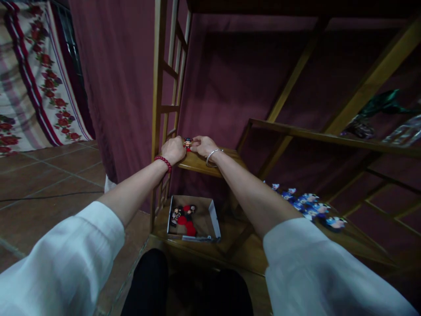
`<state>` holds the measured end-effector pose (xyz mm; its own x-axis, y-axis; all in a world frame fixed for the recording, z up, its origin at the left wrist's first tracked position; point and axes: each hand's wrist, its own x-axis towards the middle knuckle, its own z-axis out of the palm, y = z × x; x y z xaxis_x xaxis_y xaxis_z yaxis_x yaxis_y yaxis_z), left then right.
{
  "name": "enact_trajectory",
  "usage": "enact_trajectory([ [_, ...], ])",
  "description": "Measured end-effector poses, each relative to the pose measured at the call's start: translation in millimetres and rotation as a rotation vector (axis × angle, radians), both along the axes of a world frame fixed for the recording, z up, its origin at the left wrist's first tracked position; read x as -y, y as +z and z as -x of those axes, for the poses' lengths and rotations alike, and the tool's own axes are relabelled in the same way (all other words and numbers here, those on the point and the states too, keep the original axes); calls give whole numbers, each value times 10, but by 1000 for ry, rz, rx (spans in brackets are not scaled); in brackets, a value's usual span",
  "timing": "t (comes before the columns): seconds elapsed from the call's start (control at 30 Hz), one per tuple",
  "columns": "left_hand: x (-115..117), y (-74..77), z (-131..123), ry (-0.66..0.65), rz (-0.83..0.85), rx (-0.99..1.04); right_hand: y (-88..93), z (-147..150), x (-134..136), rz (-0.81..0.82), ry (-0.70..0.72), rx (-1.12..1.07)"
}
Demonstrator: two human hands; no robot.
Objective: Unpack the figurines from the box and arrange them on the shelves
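A small red-and-black doll figurine stands upright on a narrow upper wooden shelf. My left hand, with a red bead bracelet at its wrist, is curled against the figurine's left side; its fingertips are partly hidden. From the other side, the fingers of my right hand pinch the same figurine, and a silver bangle circles that wrist. Below the shelf, an open cardboard box holds several more red-and-black figurines.
An upright wooden lattice post borders the shelf on the left. Several blue-and-white figurines stand on a lower board at right. Higher up, a slanted shelf carries shiny wrapped items. A purple curtain hangs at left.
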<state>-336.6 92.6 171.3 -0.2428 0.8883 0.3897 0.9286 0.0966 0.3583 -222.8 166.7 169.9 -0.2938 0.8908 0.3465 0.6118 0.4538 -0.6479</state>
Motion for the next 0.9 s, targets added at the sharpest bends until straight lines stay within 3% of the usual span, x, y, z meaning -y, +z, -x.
enact_trajectory([
  [0.2, 172, -79, -58, 6, -187, -17, 11, -139, 160, -42, -40, 48],
  [0.47, 310, -285, -65, -176, -486, -47, -37, -331, 410, -71, -31, 0],
  [0.77, 481, -489, -120, -343, -636, -78, -119, -402, 663, -94, 130, -242],
  [0.9, 566, -556, -169, -406, -699, -126, -206, -434, 841, -183, 206, -301],
])
